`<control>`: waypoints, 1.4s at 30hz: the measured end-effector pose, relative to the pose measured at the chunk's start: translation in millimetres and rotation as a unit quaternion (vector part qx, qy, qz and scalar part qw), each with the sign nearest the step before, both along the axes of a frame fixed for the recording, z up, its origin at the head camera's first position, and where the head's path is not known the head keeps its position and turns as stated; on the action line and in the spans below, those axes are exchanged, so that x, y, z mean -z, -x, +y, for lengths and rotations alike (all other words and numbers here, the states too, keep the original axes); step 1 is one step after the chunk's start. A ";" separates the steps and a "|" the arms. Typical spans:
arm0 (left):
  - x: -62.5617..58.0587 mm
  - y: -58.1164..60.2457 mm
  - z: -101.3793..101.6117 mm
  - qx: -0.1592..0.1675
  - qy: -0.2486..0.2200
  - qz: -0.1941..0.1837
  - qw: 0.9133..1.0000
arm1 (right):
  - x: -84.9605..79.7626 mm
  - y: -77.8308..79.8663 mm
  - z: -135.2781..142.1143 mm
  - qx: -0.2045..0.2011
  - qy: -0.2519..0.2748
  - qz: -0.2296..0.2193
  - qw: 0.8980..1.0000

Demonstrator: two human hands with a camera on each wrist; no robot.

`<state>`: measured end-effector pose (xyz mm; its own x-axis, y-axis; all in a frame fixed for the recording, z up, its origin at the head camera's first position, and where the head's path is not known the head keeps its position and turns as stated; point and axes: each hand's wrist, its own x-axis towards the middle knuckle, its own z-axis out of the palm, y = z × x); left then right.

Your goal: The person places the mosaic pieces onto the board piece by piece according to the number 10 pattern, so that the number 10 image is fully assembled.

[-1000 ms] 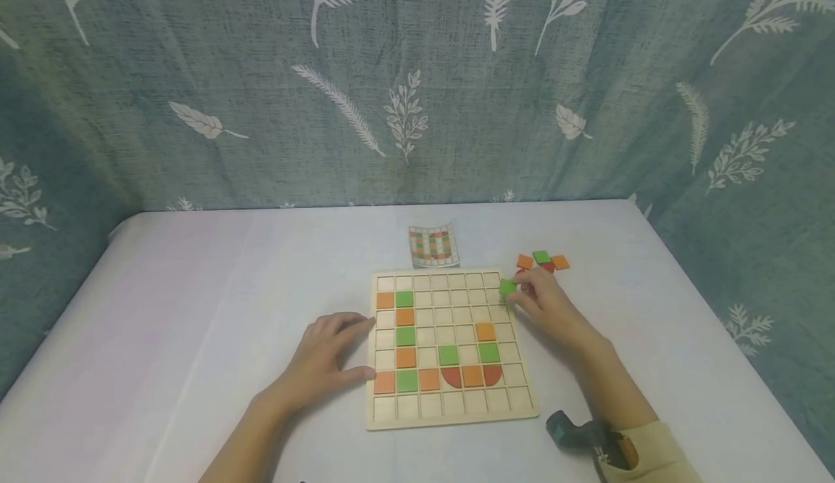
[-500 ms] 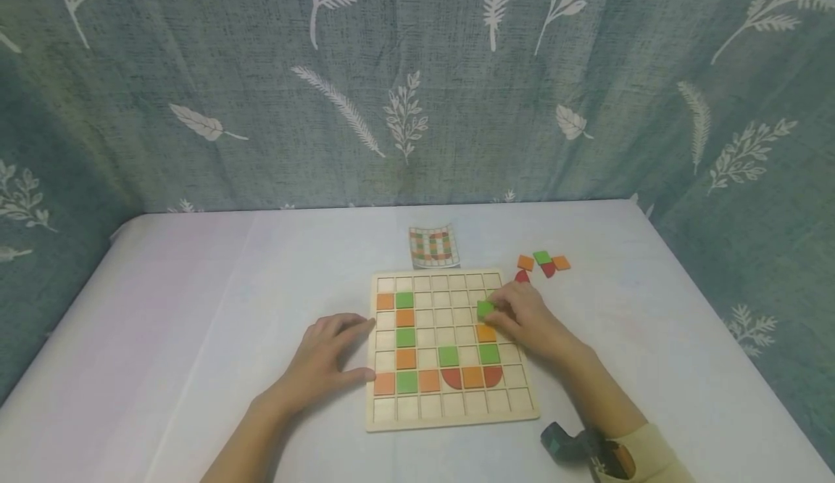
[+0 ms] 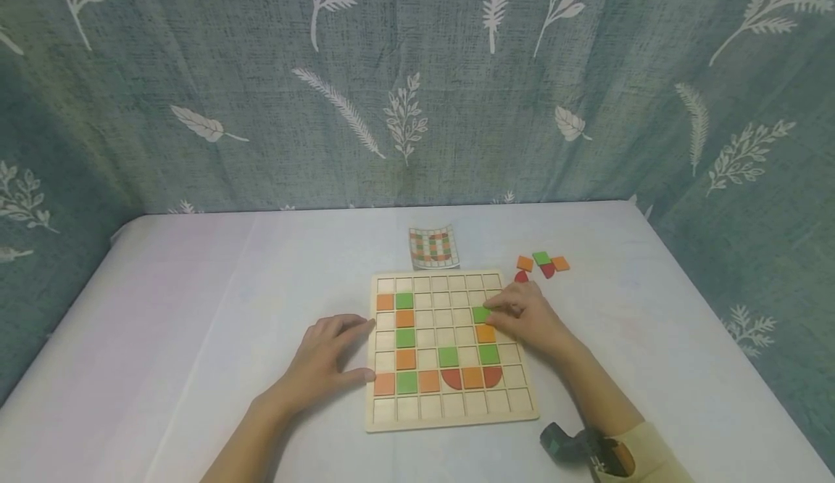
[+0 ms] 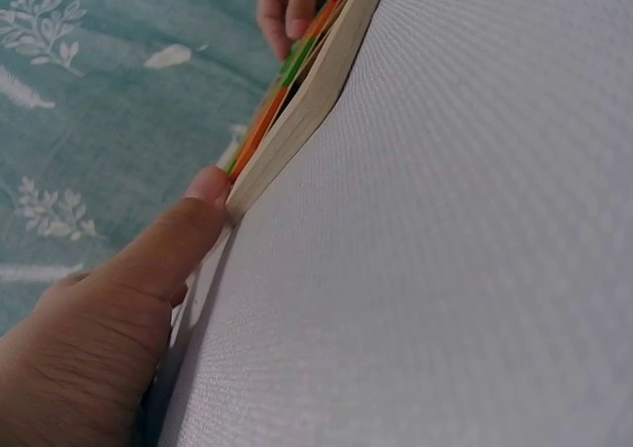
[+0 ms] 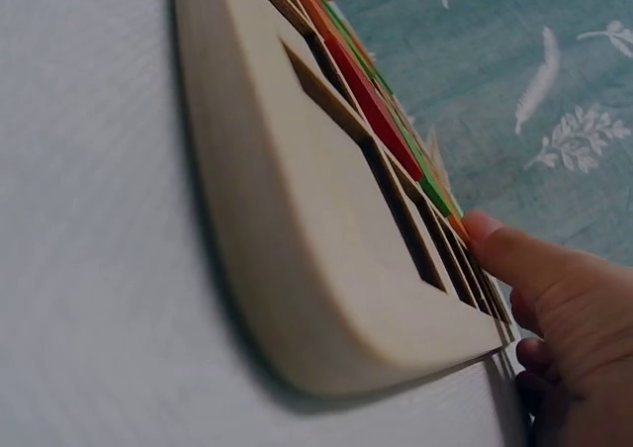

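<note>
A wooden grid board (image 3: 451, 423) lies on the table with green and orange square tiles and red quarter-round tiles in several of its cells. My right hand (image 3: 525, 316) pinches a green square tile (image 3: 480, 315) at a cell on the board's right side, just above an orange tile (image 3: 485, 333). Whether that green tile is fully seated I cannot tell. On the other side, my left hand (image 3: 326, 356) touches the board's left edge with thumb and forefinger spread apart. The left wrist view shows the left thumb (image 4: 188, 224) against the board's rim (image 4: 297, 131).
Beyond the board lies a small pattern card (image 3: 433, 246) printed with a coloured grid. Loose orange, green and red tiles (image 3: 542, 258) lie on the white table (image 3: 196, 309) beyond my right hand. A patterned green curtain (image 3: 417, 84) hangs behind the table.
My right hand has carried the green tile from the board's upper right edge leftward and nearer, down to the cell above the orange tile. The left hand has stayed put.
</note>
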<state>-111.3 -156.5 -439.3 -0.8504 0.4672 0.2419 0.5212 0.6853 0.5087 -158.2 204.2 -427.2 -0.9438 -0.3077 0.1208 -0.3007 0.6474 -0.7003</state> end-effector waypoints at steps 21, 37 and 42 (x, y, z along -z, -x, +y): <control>-2.8 -0.7 0.0 -0.004 -0.002 -0.010 1.000 | 1.2 26.4 38.9 0.119 -0.019 0.021 0.993; 1.1 -1.9 -1.3 -0.002 0.000 0.002 1.000 | -3.1 23.5 48.3 0.131 -0.071 -0.040 0.988; 0.6 -1.0 -0.5 0.002 0.002 0.010 1.000 | -2.1 23.7 50.9 0.116 -0.045 -0.040 0.991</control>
